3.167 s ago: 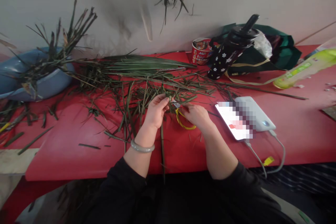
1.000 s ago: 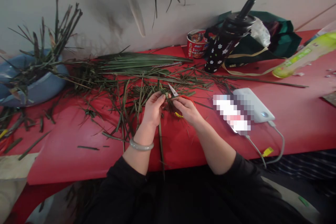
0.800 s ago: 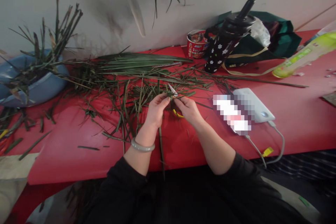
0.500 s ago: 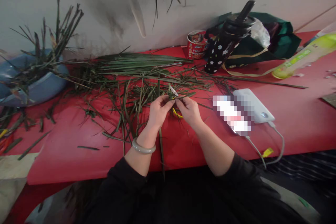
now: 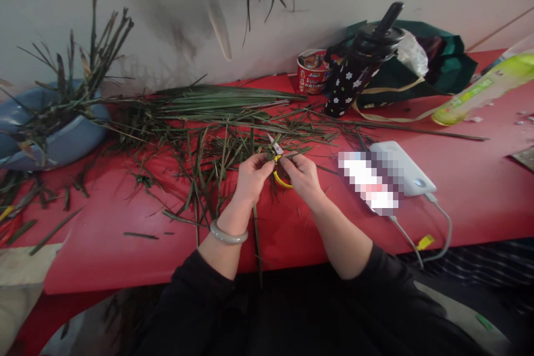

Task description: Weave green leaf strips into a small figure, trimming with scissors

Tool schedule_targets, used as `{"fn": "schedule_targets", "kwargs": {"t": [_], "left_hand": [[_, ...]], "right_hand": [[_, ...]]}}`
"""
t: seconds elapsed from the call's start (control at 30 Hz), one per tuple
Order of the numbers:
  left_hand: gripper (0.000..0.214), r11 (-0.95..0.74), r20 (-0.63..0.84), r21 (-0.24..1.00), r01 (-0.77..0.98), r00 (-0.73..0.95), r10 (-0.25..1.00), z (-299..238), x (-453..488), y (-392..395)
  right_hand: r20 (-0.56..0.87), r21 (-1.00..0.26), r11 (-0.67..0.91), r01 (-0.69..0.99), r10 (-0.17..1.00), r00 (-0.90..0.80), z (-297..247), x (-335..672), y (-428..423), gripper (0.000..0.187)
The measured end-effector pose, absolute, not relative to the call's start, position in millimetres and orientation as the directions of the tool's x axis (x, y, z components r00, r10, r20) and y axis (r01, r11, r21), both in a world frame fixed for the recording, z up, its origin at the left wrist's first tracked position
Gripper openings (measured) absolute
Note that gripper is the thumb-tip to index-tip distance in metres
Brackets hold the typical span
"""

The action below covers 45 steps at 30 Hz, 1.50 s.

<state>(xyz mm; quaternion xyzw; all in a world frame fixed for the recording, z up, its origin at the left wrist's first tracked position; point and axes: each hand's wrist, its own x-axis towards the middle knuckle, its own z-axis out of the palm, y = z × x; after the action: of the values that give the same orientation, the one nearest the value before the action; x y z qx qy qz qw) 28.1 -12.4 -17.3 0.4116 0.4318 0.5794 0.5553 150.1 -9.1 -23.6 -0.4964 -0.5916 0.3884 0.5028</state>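
My left hand (image 5: 251,175), with a pale bangle on its wrist, and my right hand (image 5: 304,177) meet fingertip to fingertip above the red tabletop. Both are closed in a pinch on a small green leaf strip (image 5: 272,153), mostly hidden by the fingers. Directly below the fingertips is a pair of scissors with yellow handles (image 5: 284,182); its metal blades (image 5: 275,144) point away from me. Loose cut leaves (image 5: 227,150) lie scattered around and behind my left hand.
Long green leaves (image 5: 217,97) are stacked near the wall. A blue basin (image 5: 79,133) of stalks stands left. To the right are a phone (image 5: 369,183), a white power bank (image 5: 403,169), a flowered tumbler (image 5: 348,80), a red noodle cup (image 5: 311,75) and a yellow-green bottle (image 5: 479,92).
The fingers and the leaf between them have shifted slightly, so more of the scissors' blades and yellow handle shows. Both hands stay together in almost the same place.
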Motion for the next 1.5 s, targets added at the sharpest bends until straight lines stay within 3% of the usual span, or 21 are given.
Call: {"fn": "schedule_targets", "kwargs": {"t": [0.17,0.43,0.63,0.83,1.1,1.33,1.5], "left_hand": [[0.017,0.004,-0.022,0.943,-0.332,-0.051,0.998,-21.0,26.8,-8.8],[0.021,0.062,-0.096,0.879,-0.473,-0.047,0.994,-21.7,25.0,-5.9],[0.021,0.096,-0.050,0.858,-0.505,0.104,0.993,-15.9,23.2,-8.6],[0.021,0.075,-0.046,0.832,-0.550,0.065,0.997,-14.3,20.8,-8.0],[0.017,0.064,-0.041,0.859,-0.508,0.055,0.998,-11.9,20.5,-9.2],[0.020,-0.012,-0.013,0.930,-0.368,-0.065,0.998,-12.5,20.8,-8.1],[0.019,-0.033,0.012,0.956,-0.290,-0.074,0.997,-12.7,22.7,-8.5]], "right_hand": [[0.195,-0.972,0.195,0.133,0.981,-0.018,-27.3,147.5,-5.4,0.021],[0.214,-0.962,0.245,0.118,0.950,-0.226,-22.8,144.5,-7.8,0.029],[0.236,-0.964,0.258,0.066,0.942,-0.240,-27.0,146.1,-8.1,0.024],[0.229,-0.969,0.244,0.039,0.946,-0.232,-30.9,144.8,-7.2,0.022],[0.222,-0.960,0.260,0.107,0.934,-0.281,-27.7,146.7,-7.6,0.023],[0.290,-0.918,0.304,0.255,0.953,-0.089,-17.4,149.6,-9.6,0.019],[0.286,-0.890,0.300,0.342,0.954,-0.094,-14.3,149.4,-9.7,0.017]]}}
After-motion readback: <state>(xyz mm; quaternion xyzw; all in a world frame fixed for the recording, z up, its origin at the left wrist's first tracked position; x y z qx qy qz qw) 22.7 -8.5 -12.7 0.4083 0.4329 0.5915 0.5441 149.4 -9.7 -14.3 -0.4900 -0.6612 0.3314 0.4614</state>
